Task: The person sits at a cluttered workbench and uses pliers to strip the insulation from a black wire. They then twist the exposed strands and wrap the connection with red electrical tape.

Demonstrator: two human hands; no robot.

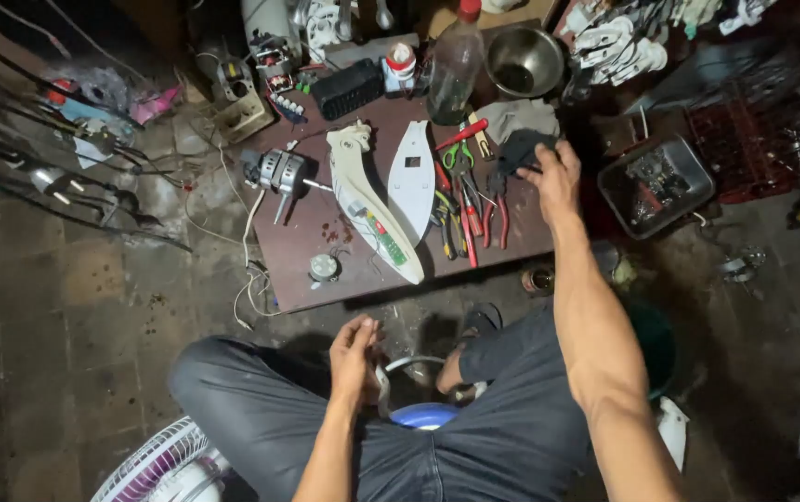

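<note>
right hand (556, 177) spread loose over dark crumpled cloth (523, 149) by red-handled pliers (498, 206) | left hand (355, 358) pinching pale curved plastic strip (393, 376) at lap | low brown bench (326, 232), scuffed, white moulded housings (372, 200) | grimy tiled floor (56, 325)

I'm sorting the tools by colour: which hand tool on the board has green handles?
The scissors, just below the red-handled screwdriver. Their loops are green, whereas the pliers and cutters beside them have red or yellow grips.
</note>
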